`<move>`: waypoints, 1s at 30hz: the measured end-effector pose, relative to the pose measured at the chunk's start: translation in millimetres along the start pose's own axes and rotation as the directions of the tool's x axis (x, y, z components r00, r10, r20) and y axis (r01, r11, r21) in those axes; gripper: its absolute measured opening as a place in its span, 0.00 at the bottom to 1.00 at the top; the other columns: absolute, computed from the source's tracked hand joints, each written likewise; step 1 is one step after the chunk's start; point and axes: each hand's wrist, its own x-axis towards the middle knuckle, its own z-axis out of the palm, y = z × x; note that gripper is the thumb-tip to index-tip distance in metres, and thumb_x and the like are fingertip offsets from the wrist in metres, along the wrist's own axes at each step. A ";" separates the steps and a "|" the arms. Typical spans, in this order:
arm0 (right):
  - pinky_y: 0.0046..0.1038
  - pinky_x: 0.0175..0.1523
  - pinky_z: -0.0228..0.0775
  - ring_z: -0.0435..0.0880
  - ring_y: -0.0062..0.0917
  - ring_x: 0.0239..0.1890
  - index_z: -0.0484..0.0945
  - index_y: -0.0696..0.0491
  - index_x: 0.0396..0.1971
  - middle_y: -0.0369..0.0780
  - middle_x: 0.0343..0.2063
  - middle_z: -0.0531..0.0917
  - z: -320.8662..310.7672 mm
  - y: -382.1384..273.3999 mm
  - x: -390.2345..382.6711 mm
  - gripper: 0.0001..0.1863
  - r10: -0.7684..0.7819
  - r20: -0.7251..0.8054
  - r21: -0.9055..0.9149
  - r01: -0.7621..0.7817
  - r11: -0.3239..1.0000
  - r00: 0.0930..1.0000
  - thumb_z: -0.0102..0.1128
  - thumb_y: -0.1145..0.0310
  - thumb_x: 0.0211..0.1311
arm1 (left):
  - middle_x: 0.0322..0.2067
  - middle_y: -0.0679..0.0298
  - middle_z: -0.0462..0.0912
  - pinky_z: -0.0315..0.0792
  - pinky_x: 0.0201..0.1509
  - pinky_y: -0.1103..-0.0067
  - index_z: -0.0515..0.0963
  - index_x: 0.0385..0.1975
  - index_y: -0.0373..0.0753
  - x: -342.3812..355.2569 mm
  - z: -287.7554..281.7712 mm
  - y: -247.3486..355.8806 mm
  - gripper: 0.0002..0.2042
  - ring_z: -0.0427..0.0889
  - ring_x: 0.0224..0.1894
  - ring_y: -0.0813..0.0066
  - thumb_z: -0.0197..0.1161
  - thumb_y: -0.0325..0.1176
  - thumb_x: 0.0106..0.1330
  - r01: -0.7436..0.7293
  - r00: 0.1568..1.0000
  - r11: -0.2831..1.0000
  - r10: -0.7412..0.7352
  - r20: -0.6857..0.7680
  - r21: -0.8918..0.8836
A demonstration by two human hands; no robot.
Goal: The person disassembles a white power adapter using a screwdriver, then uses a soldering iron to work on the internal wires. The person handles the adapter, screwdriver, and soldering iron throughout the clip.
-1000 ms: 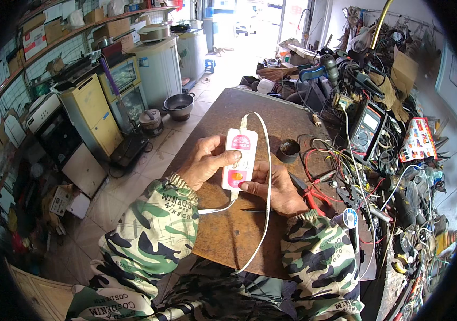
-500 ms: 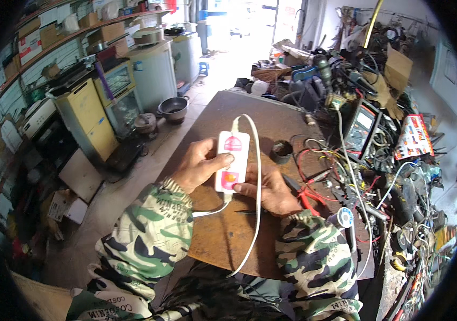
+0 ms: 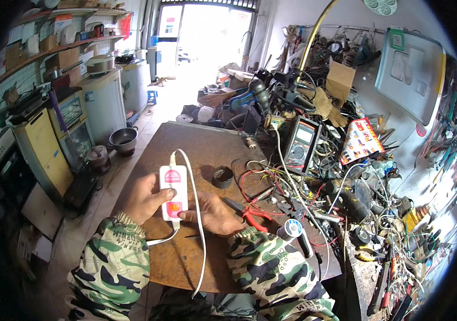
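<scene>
A white inline control box (image 3: 181, 188) with pink labels and an orange spot, with a white cord at either end, is held upright over the brown table (image 3: 185, 140). My left hand (image 3: 143, 201) grips its left side, thumb lying across the front. From the right, my right hand (image 3: 215, 215) pinches the lower right corner, its thumb beside the orange spot. The upper white cord (image 3: 201, 251) loops over and hangs down in front of the right hand toward my lap. Red-handled pliers (image 3: 255, 218) lie just beyond the right hand.
A dark round cup (image 3: 222, 177) stands behind the hands. To the right are a wire spool (image 3: 291, 229), a multimeter (image 3: 301, 140) and a heap of tangled wires and tools. A black pot (image 3: 123, 140) sits on the floor at left, near yellow cabinets (image 3: 44, 152).
The view has swung to the right and up, so hands and table appear farther left and lower. Both hands keep the same grip on the control box.
</scene>
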 end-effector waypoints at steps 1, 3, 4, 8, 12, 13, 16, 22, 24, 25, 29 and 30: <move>0.28 0.51 0.77 0.84 0.23 0.45 0.76 0.60 0.54 0.41 0.42 0.87 -5.6 -0.1 -0.3 0.19 -0.086 0.011 -0.002 0.086 0.996 0.996 0.66 0.76 0.63 | 0.42 0.58 0.84 0.78 0.48 0.76 0.76 0.50 0.29 5.3 -0.8 -2.9 0.19 0.83 0.42 0.75 0.68 0.35 0.63 -0.025 1.000 1.000 0.025 0.003 0.001; 0.30 0.53 0.77 0.84 0.24 0.44 0.77 0.59 0.54 0.42 0.43 0.86 -9.7 2.0 -3.7 0.20 0.073 -0.078 -0.116 -0.082 0.990 0.994 0.68 0.73 0.63 | 0.39 0.59 0.85 0.79 0.46 0.76 0.78 0.48 0.30 5.1 5.7 -4.5 0.19 0.83 0.40 0.75 0.68 0.37 0.63 -0.048 0.999 0.998 0.048 -0.013 -0.038; 0.30 0.52 0.77 0.85 0.25 0.44 0.78 0.60 0.53 0.42 0.42 0.87 -13.1 10.4 -5.1 0.19 0.011 -0.051 -0.078 -0.015 0.997 0.999 0.68 0.73 0.62 | 0.37 0.59 0.85 0.79 0.45 0.76 0.78 0.46 0.29 6.2 6.3 -4.6 0.19 0.83 0.40 0.75 0.68 0.37 0.62 -0.051 0.999 0.998 0.052 -0.015 0.032; 0.29 0.52 0.78 0.85 0.24 0.44 0.78 0.62 0.50 0.43 0.42 0.87 -2.0 4.9 -3.4 0.17 -0.004 -0.054 0.014 0.005 1.000 0.999 0.68 0.73 0.63 | 0.38 0.59 0.85 0.78 0.44 0.77 0.78 0.45 0.30 -0.8 -2.9 -1.9 0.17 0.83 0.40 0.77 0.69 0.36 0.63 -0.018 1.000 0.999 0.018 -0.001 0.043; 0.28 0.54 0.77 0.84 0.23 0.44 0.77 0.63 0.50 0.41 0.42 0.86 -2.1 7.8 -2.4 0.18 -0.046 -0.021 0.054 0.047 0.997 0.999 0.68 0.75 0.62 | 0.41 0.61 0.83 0.77 0.48 0.77 0.76 0.47 0.31 0.0 -4.5 -2.9 0.17 0.82 0.42 0.78 0.68 0.33 0.64 0.027 0.999 0.999 -0.028 0.033 0.043; 0.27 0.54 0.76 0.84 0.23 0.44 0.77 0.63 0.51 0.41 0.42 0.86 -3.4 6.1 -2.6 0.18 -0.041 -0.017 0.044 0.042 0.998 0.999 0.68 0.75 0.62 | 0.41 0.62 0.83 0.77 0.48 0.78 0.76 0.47 0.31 0.5 -3.9 -2.8 0.17 0.82 0.42 0.79 0.69 0.34 0.64 0.020 0.999 0.999 -0.022 0.038 0.035; 0.27 0.54 0.76 0.83 0.22 0.46 0.76 0.63 0.52 0.41 0.44 0.86 -2.9 3.1 -2.9 0.19 -0.052 0.000 0.069 0.052 0.996 0.999 0.67 0.75 0.62 | 0.40 0.62 0.83 0.77 0.47 0.78 0.76 0.47 0.31 3.0 -1.9 -5.0 0.17 0.82 0.41 0.79 0.69 0.34 0.64 0.001 1.000 1.000 -0.002 0.028 0.028; 0.26 0.54 0.76 0.83 0.22 0.46 0.76 0.63 0.53 0.41 0.44 0.86 -1.3 -0.1 -3.7 0.19 -0.022 -0.015 0.040 0.023 0.999 1.000 0.67 0.75 0.63 | 0.36 0.59 0.85 0.78 0.41 0.76 0.78 0.40 0.30 1.7 0.8 -1.9 0.16 0.83 0.37 0.77 0.70 0.37 0.63 -0.035 0.999 0.999 0.036 -0.015 0.035; 0.27 0.54 0.76 0.83 0.22 0.46 0.76 0.63 0.52 0.41 0.43 0.86 -2.7 3.1 -3.1 0.18 -0.037 -0.014 0.023 0.037 0.999 0.999 0.66 0.75 0.63 | 0.36 0.59 0.85 0.78 0.40 0.75 0.78 0.40 0.30 2.5 0.3 -4.9 0.16 0.83 0.37 0.77 0.70 0.37 0.63 -0.037 0.999 0.999 0.037 -0.009 0.024; 0.27 0.54 0.76 0.84 0.22 0.45 0.76 0.63 0.52 0.41 0.43 0.86 -2.6 2.9 -3.1 0.18 -0.037 -0.012 0.027 0.038 0.999 0.999 0.66 0.75 0.63 | 0.36 0.59 0.85 0.79 0.40 0.75 0.78 0.40 0.30 2.8 0.2 -6.2 0.16 0.83 0.37 0.77 0.70 0.37 0.63 -0.038 0.999 0.999 0.038 -0.006 0.019; 0.27 0.54 0.76 0.84 0.23 0.45 0.77 0.63 0.51 0.41 0.43 0.86 -2.0 1.6 -3.0 0.18 -0.024 -0.009 0.032 0.024 0.999 1.000 0.67 0.75 0.63 | 0.35 0.58 0.85 0.78 0.40 0.75 0.78 0.40 0.30 2.6 -0.7 -8.1 0.17 0.83 0.37 0.76 0.70 0.38 0.63 -0.049 0.999 0.999 0.049 -0.007 0.014; 0.27 0.54 0.75 0.84 0.23 0.46 0.77 0.63 0.51 0.41 0.43 0.86 -2.3 0.8 -3.5 0.18 -0.016 -0.012 0.028 0.017 0.999 1.000 0.67 0.75 0.63 | 0.35 0.59 0.85 0.78 0.40 0.76 0.78 0.40 0.30 3.3 -1.2 -9.3 0.17 0.83 0.37 0.76 0.71 0.38 0.63 -0.056 0.998 0.998 0.056 -0.002 0.020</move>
